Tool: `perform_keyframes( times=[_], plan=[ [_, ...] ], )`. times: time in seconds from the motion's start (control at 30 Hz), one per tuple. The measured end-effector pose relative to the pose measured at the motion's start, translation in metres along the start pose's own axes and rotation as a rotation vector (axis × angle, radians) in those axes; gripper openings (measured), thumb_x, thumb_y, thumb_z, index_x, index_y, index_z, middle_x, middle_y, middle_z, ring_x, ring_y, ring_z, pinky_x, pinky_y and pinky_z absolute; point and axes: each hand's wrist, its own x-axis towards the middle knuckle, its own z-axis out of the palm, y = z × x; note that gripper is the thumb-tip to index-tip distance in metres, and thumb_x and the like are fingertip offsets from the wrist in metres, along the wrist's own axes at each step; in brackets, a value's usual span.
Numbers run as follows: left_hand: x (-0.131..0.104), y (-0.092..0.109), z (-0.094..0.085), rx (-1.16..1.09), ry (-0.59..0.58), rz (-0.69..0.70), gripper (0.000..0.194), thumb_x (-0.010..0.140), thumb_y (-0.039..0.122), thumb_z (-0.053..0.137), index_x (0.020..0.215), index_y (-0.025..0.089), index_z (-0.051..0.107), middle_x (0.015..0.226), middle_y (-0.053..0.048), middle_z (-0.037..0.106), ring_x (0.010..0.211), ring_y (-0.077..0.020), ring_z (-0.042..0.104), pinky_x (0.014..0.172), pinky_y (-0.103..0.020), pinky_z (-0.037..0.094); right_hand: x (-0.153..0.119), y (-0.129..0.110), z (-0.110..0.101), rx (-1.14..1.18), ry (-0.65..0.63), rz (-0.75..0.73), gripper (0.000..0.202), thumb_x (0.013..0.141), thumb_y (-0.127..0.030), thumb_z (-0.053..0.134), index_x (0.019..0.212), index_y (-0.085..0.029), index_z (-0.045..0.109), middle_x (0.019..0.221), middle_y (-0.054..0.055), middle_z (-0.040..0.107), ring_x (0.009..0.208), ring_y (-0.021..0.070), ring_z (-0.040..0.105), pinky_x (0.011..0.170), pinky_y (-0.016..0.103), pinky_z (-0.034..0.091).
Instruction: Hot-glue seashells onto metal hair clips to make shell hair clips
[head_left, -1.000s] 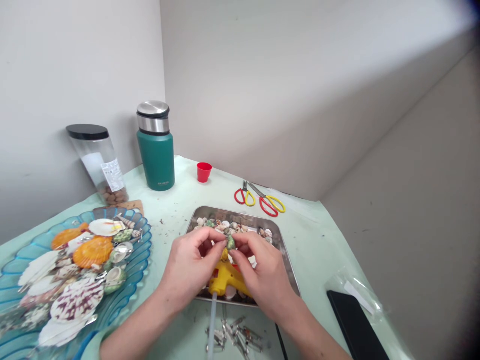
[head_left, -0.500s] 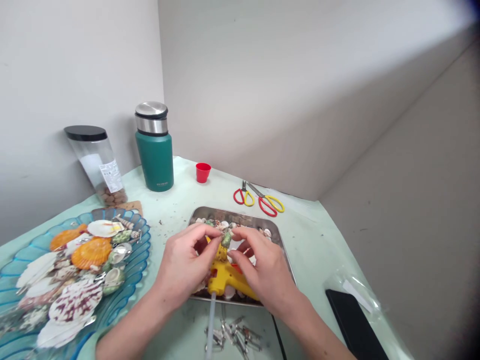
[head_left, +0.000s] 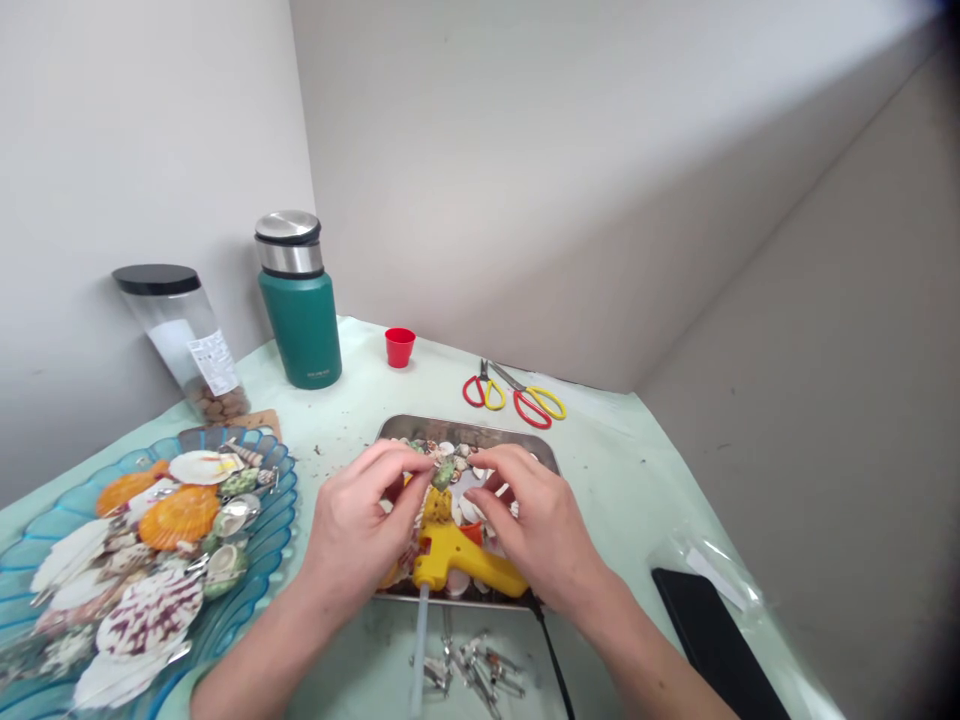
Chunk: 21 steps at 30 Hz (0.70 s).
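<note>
Between the thumb and fingertips of my left hand (head_left: pixel 369 520) is a small green shell (head_left: pixel 443 473), held above the metal tray (head_left: pixel 465 432). My right hand (head_left: pixel 529 515) is just right of the shell, thumb and fingers apart, with a gap between them and the shell. Under both hands the yellow glue gun (head_left: pixel 465 563) lies across the tray, a clear glue stick (head_left: pixel 420 640) sticking out toward me. Assorted small shells fill the tray around it.
A blue scalloped dish (head_left: pixel 281 500) of shells is at left. Behind are a clear container (head_left: pixel 180 340), green flask (head_left: pixel 301 330), red cup (head_left: pixel 400 347) and scissors (head_left: pixel 534 408). Metal clips (head_left: pixel 476 670) lie in front; a black phone (head_left: pixel 712 640) is at right.
My right fingers have moved off the green shell and parted, showing more of the glue gun's handle. The view has shifted slightly.
</note>
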Motion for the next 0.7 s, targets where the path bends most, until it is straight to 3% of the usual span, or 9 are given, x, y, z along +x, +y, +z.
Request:
perform_keyframes(
  times=[0.13,0.4,0.53,0.7],
  plan=[
    [-0.001,0.002,0.002,-0.067,-0.035,0.010,0.011,0.083,0.019,0.052,0.082,0.020,0.063,0.085,-0.003,0.065,0.072,-0.0132,0.059,0.066,-0.023,0.046,-0.004,-0.006,0.006,0.098,-0.004,0.019,0.037,0.079,-0.017,0.061,0.114,-0.023,0.051,0.102,0.002,0.063,0.073,0.0134,0.060,0.068,0.027,0.050],
    [-0.002,0.002,0.008,-0.127,-0.061,-0.119,0.011,0.081,0.022,0.052,0.078,0.019,0.063,0.082,-0.003,0.064,0.068,-0.0135,0.058,0.062,-0.024,0.046,-0.003,-0.009,0.005,0.103,0.030,0.045,0.027,0.080,-0.016,0.055,0.106,-0.023,0.056,0.093,0.001,0.066,0.070,0.0137,0.061,0.064,0.027,0.049],
    [-0.005,-0.001,0.008,-0.112,-0.097,-0.180,0.013,0.082,0.025,0.050,0.080,0.019,0.061,0.075,-0.002,0.063,0.061,-0.0123,0.055,0.059,-0.023,0.044,-0.001,-0.002,0.001,-0.043,0.004,0.100,0.025,0.080,-0.019,0.056,0.105,-0.022,0.056,0.082,0.001,0.067,0.068,0.0162,0.062,0.062,0.029,0.048],
    [-0.022,0.008,-0.013,-0.157,-0.093,-0.381,0.010,0.082,0.028,0.050,0.082,0.020,0.056,0.067,0.001,0.060,0.059,-0.0127,0.055,0.056,-0.023,0.044,0.001,0.007,-0.004,-0.359,-0.081,0.082,0.037,0.078,-0.017,0.056,0.114,-0.022,0.057,0.105,0.009,0.066,0.075,0.0218,0.065,0.066,0.036,0.048]
  ],
)
